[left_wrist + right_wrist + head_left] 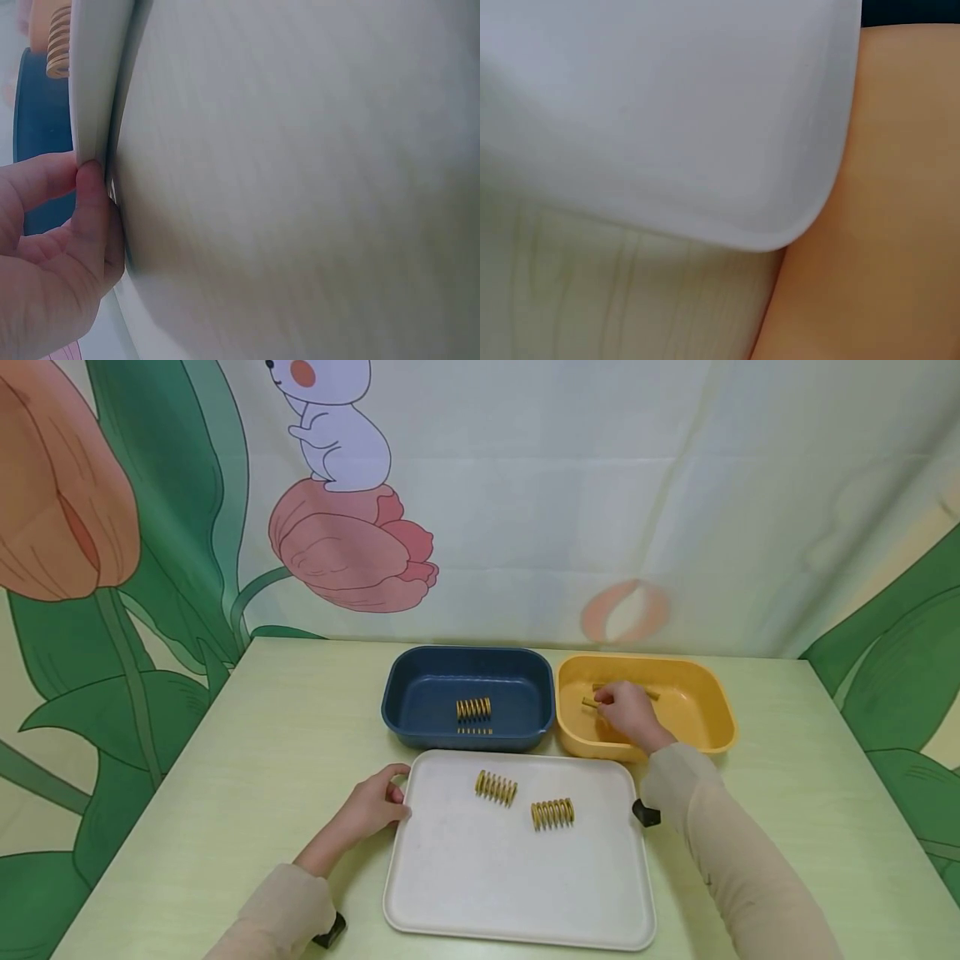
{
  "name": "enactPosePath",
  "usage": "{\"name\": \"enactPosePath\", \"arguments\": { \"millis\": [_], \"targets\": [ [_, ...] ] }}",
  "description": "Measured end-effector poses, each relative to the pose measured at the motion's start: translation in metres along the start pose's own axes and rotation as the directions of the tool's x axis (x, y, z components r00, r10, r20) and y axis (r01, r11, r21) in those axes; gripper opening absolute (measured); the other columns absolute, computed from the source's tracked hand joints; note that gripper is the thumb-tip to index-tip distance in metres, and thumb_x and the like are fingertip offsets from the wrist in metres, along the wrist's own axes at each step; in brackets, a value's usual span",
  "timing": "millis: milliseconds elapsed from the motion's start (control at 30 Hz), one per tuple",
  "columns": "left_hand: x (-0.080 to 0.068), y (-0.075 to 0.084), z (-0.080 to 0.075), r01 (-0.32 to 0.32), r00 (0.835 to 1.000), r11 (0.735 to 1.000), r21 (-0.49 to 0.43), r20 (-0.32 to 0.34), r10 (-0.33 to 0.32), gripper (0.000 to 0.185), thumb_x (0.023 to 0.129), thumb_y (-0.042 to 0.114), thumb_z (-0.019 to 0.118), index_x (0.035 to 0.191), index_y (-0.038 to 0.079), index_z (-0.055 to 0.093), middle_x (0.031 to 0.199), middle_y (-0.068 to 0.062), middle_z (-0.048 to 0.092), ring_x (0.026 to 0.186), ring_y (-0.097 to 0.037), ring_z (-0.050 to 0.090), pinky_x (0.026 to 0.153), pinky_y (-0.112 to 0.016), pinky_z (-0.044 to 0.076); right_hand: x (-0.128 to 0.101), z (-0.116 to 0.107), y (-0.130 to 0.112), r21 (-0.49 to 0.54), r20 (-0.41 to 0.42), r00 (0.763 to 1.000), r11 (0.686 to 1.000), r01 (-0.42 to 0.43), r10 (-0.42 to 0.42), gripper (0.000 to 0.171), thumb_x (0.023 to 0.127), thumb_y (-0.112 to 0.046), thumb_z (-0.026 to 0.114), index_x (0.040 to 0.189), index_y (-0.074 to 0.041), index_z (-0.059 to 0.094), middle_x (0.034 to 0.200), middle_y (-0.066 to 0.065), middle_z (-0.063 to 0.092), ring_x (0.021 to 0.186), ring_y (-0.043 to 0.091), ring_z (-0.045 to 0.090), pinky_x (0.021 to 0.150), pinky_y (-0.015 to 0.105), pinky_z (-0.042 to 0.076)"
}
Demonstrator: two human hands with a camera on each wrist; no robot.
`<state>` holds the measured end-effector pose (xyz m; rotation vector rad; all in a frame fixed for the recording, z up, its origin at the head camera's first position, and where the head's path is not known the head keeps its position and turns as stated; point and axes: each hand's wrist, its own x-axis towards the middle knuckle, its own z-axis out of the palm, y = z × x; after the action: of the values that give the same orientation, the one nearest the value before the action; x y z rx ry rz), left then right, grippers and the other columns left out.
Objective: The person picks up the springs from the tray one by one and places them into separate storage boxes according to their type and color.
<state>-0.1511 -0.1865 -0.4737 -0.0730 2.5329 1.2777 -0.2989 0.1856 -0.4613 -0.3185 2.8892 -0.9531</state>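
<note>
In the head view my left hand (375, 803) holds the left rim of the white tray (517, 893). The left wrist view shows the fingers (91, 202) against the tray's edge. Two gold coil springs (497, 787) lie on the tray's upper part. My right hand (630, 712) is inside the yellow bin (712, 727), its fingertips pinching a thin brass-coloured rod (589, 702). Another brass-coloured rod (652, 694) shows partly behind the hand. The right wrist view shows the tray corner (765, 217) and the bin's wall, not the hand.
A dark blue bin (420, 739) adjoins the yellow one on its left and holds one gold spring (473, 709). Both bins stand behind the tray on the pale table (247, 760). A printed curtain (525, 527) hangs along the back.
</note>
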Motion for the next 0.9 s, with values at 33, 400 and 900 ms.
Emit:
{"name": "enactPosePath", "arguments": {
  "millis": [33, 400, 900],
  "targets": [
    [-0.0001, 0.0, 0.0, 0.0, 1.0, 1.0, -0.001, 0.0, 0.0, 0.055, 0.08, -0.008, 0.065, 0.132, -0.005, 0.047, 0.081, -0.008, 0.053, 0.067, -0.015, 0.049, 0.061, -0.026, 0.044, 0.0, 0.0001, 0.0002, 0.002, 0.0, 1.0, 1.0, 0.0, 0.0, 0.022, 0.089, 0.002, 0.057, 0.105, 0.011, 0.069, 0.11, 0.027, 0.068, 0.096, 0.034, 0.061, 0.087, 0.045, 0.051],
    [-0.0018, 0.0008, -0.0005, -0.006, 1.0, 1.0, -0.005, -0.002, 0.006, 0.054, 0.079, -0.009, 0.065, 0.131, -0.005, 0.048, 0.08, -0.007, 0.053, 0.067, -0.015, 0.049, 0.061, -0.025, 0.044, 0.0021, 0.0014, 0.0024, 0.01, 0.023, 0.999, 0.999, -0.039, 0.039, 0.022, 0.089, 0.002, 0.056, 0.106, 0.011, 0.068, 0.111, 0.028, 0.068, 0.098, 0.036, 0.062, 0.086, 0.044, 0.052],
    [-0.0011, 0.0003, -0.0004, 0.002, 1.0, 1.0, -0.007, -0.006, -0.002, 0.055, 0.079, -0.009, 0.065, 0.131, -0.005, 0.048, 0.081, -0.008, 0.054, 0.067, -0.015, 0.049, 0.061, -0.025, 0.044, 0.006, -0.0029, 0.0066, -0.008, 0.06, 0.993, 0.995, -0.098, 0.098, 0.025, 0.092, -0.002, 0.055, 0.11, 0.011, 0.067, 0.115, 0.028, 0.066, 0.104, 0.039, 0.061, 0.09, 0.045, 0.051]
  ]
}}
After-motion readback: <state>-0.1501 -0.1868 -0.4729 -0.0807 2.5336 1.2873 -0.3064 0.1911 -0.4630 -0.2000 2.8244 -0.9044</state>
